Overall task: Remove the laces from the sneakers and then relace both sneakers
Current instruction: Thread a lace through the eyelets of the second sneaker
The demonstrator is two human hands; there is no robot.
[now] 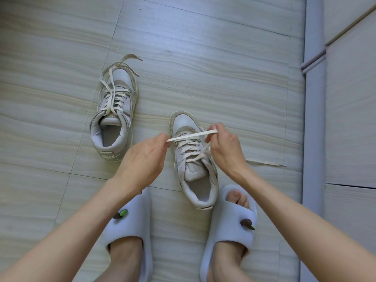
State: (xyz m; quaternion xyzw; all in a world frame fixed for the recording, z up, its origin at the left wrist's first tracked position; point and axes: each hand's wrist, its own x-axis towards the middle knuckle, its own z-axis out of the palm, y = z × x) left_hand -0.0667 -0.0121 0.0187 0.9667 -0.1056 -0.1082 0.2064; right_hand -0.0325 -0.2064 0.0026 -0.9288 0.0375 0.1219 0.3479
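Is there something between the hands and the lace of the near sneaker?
Nothing visible. The left hand and right hand already pinch the lace, stretched between them above the near sneaker. The other sneaker stands apart, to the left.

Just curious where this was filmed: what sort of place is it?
Probably a home, perhaps an entryway or bedroom. The floor is pale tile, a cabinet or wardrobe stands on the right, and the person wears soft house slippers while lacing a sneaker.

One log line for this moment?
left hand: pinches lace | right hand: pinches lace | near sneaker: laced
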